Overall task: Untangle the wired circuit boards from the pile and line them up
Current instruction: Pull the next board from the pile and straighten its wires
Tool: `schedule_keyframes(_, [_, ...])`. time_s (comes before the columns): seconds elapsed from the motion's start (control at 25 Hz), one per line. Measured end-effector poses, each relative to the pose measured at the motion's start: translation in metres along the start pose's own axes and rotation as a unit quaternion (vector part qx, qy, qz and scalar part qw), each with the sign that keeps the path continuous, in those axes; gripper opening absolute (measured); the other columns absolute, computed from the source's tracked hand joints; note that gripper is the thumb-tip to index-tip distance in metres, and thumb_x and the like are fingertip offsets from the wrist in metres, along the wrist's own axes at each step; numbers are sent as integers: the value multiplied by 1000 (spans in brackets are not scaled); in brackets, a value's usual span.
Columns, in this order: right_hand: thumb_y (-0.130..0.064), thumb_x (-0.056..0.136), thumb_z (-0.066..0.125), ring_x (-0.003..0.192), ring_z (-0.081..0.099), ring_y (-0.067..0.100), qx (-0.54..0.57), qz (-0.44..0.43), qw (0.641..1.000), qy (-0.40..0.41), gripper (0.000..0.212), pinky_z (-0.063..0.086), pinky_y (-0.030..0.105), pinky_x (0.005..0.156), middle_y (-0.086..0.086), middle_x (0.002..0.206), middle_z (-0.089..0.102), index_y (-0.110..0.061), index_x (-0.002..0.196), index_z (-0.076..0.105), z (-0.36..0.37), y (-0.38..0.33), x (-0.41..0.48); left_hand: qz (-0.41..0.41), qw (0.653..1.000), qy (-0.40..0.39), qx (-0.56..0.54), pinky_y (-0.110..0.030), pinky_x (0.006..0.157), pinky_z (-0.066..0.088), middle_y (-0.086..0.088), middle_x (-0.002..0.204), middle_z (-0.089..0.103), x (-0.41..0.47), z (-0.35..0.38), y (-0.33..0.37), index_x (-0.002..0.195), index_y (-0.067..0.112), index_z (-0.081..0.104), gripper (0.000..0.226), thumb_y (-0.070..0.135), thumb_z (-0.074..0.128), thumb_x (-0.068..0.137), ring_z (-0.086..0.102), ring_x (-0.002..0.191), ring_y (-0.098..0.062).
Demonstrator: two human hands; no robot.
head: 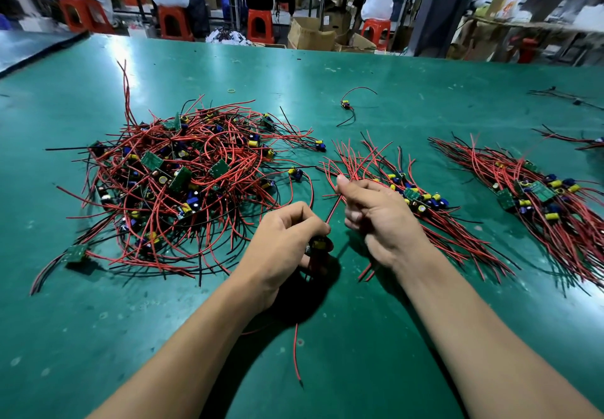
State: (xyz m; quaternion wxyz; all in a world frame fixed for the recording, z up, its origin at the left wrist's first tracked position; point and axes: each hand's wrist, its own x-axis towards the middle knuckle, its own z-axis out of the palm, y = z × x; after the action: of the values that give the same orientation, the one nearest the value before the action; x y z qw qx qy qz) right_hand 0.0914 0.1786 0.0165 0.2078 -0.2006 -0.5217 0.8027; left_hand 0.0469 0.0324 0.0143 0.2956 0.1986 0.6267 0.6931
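Observation:
A tangled pile (183, 176) of small green circuit boards with red and black wires lies on the left of the green table (359, 353). My left hand (287, 242) grips one small board (318, 243) just above the table, right of the pile's near edge. Its red wire (332, 210) runs up to my right hand (376, 216), which pinches it between thumb and fingers. Another red wire (295, 353) trails toward me below the left hand. A lined-up row of boards (421, 199) lies just behind the right hand. A second row (539, 189) lies farther right.
A single wired board (345, 104) lies alone at the table's middle back, and a yellow rubber band (231, 90) lies left of it. More wires (568, 96) sit at the far right edge. Seated people, orange stools (260, 26) and cardboard boxes stand beyond the table.

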Motion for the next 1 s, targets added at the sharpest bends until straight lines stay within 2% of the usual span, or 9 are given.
schedule_keyframes(0.12, [-18,80,72,35,32,2,48,6,998,28,19,26,16,36,-8,48,44,-9,82,55,-2,-8,3,-7,1000,-16,-4,-24,40,46,-6,60,55,-3,-2,2,64,11,58,22,-1,62,82,56,50,-22])
schedule_keyframes(0.24, [-13,93,64,35,31,1,96,19,994,58,16,24,14,35,-10,49,50,-10,79,57,-6,-16,5,-13,999,-29,4,-22,40,44,-4,58,54,-4,-3,3,59,14,57,29,-1,62,83,53,47,-18])
schedule_keyframes(0.44, [-21,83,70,37,30,2,166,29,985,45,20,22,15,37,-5,56,43,-11,72,56,-9,-21,5,-19,999,-43,10,-23,41,45,-4,57,54,-5,-5,5,57,14,55,30,-1,61,83,51,46,-18])
schedule_keyframes(0.56, [-9,87,72,39,33,4,55,-93,990,90,26,26,17,40,-5,55,49,-14,71,53,-12,-15,9,-22,999,-44,6,-25,42,46,-6,56,54,-7,-6,5,60,11,54,27,-2,60,83,51,45,-19])
schedule_keyframes(0.64, [-3,83,76,44,40,4,-31,-184,973,134,25,35,17,46,-7,55,56,-15,70,58,-15,-12,11,-23,999,-44,10,-25,43,46,-9,60,52,-7,-6,5,62,9,54,25,-2,60,83,51,45,-19])
schedule_keyframes(0.76, [-8,80,82,53,48,5,-112,-233,953,159,24,40,22,58,-5,65,64,-19,69,64,-19,-9,12,-22,999,-39,17,-25,43,46,-12,66,50,-8,-6,4,65,7,55,21,-2,61,83,50,47,-18])
schedule_keyframes(0.88, [-9,83,80,47,41,6,-85,-203,964,151,23,36,20,50,-7,56,57,-17,70,62,-17,-7,9,-33,999,-35,2,-26,44,47,-9,57,53,-7,-9,2,65,7,55,21,-3,60,83,53,45,-22])
schedule_keyframes(1.0, [-20,79,80,43,39,5,15,-104,990,92,17,32,18,42,-7,60,55,-16,79,63,-10,-6,1,-49,998,-29,-23,-25,43,46,-12,56,56,-6,-9,1,62,9,57,24,-2,60,83,54,44,-24])
